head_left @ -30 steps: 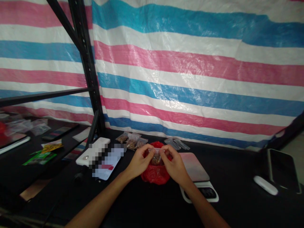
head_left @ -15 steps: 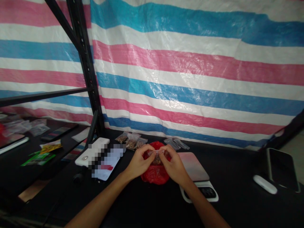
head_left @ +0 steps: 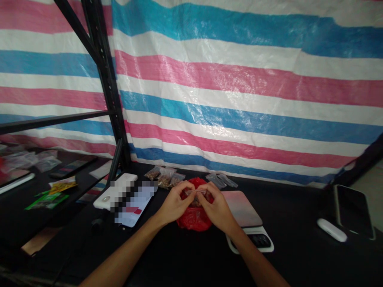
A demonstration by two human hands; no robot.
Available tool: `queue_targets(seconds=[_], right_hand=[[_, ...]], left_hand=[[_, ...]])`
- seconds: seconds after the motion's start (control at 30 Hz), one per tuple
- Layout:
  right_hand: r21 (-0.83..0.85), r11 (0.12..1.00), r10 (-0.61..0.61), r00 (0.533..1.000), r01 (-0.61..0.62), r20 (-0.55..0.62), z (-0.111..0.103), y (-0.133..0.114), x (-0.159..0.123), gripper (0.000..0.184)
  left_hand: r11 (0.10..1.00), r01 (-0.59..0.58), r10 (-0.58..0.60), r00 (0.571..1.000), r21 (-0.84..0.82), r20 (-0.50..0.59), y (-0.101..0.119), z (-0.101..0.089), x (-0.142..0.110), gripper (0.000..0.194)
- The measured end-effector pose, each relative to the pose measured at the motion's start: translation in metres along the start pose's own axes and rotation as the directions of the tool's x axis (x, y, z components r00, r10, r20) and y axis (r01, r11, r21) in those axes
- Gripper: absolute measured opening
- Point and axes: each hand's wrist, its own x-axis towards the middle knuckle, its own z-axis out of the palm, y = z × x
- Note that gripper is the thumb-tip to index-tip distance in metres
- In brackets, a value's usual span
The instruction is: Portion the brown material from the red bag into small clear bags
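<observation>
My left hand (head_left: 175,203) and my right hand (head_left: 217,210) both pinch the top edge of a small clear zip bag (head_left: 196,192) holding brown granular food. Its lower part hangs into the mouth of a red plastic bag (head_left: 191,219) on the black table (head_left: 185,255). My fingers hide much of the clear bag. Right of my right hand lies a digital kitchen scale (head_left: 242,209) with a pink-toned top.
Behind my hands are several filled small bags (head_left: 163,178) and flat clear bags (head_left: 220,180). To the left lie a white phone (head_left: 115,191) and a pixelated card (head_left: 136,207). A dark tablet (head_left: 353,211) and white oblong case (head_left: 331,230) lie right. A black shelf post (head_left: 107,91) stands left.
My hands stay on the clear bag's top edge and have drawn slightly closer together. The whole scene has shifted slightly left in the view.
</observation>
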Motion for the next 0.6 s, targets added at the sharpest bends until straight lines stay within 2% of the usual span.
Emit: queue_targets(seconds=[0.23, 0.43, 0.6], right_hand=[[-0.027, 0.999, -0.035, 0.998, 0.033, -0.061, -0.0033, -0.0030, 0.0020, 0.015], [-0.001, 0.999, -0.033, 0.997, 0.033, -0.067, -0.0002, 0.0005, 0.0007, 0.015], [0.074, 0.997, 0.000, 0.990, 0.011, -0.141, -0.0087, 0.0007, 0.0060, 0.026]], left_hand=[[0.998, 0.028, -0.030, 0.998, -0.050, -0.051, -0.0033, -0.0015, 0.0010, 0.016], [0.999, -0.031, 0.029, 0.993, -0.019, -0.115, -0.0042, -0.0091, 0.0030, 0.022], [0.998, 0.019, -0.024, 0.996, -0.057, -0.083, -0.0025, -0.0066, 0.0031, 0.022]])
